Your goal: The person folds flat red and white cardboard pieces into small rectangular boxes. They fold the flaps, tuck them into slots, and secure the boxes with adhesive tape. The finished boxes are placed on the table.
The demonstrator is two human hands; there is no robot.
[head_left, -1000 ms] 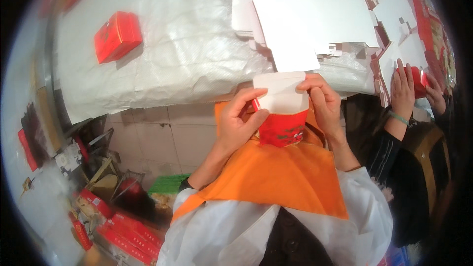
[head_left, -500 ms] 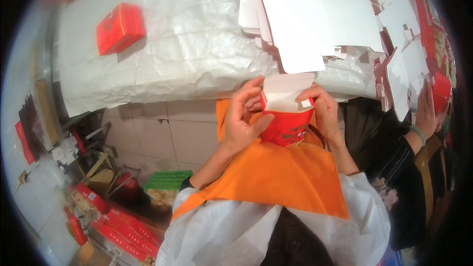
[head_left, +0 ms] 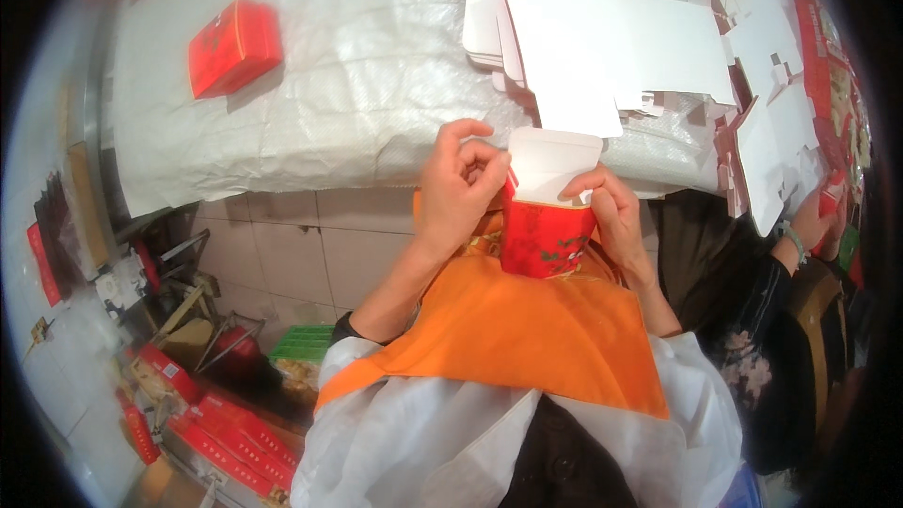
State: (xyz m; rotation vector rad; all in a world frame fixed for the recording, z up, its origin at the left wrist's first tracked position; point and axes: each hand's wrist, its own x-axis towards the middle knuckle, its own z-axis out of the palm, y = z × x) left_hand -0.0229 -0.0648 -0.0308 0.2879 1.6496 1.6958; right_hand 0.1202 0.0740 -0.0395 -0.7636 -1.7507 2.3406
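A red paper box (head_left: 548, 239) with a printed green pattern stands upright in front of my orange apron, its white-lined lid flap (head_left: 555, 152) raised. My right hand (head_left: 609, 202) grips the box at its upper right edge, the fingertips inside the rim. Beside the upper left edge is my left hand (head_left: 458, 183), its fingers loosely curled and the index finger raised apart. The left thumb tip is close to a small red side flap; whether they touch I cannot tell.
A closed red box (head_left: 235, 49) rests on the white sheet-covered table (head_left: 357, 85). Flat white box blanks (head_left: 616, 33) are piled at the far right. At the right, a co-worker's hands (head_left: 814, 224) hold something red. Red packages (head_left: 235, 442) and a green crate (head_left: 303, 342) are at the lower left.
My left hand has come off the box's left side, up and leftward, fingers curling. My right hand keeps its grip. The co-worker's hands have moved lower.
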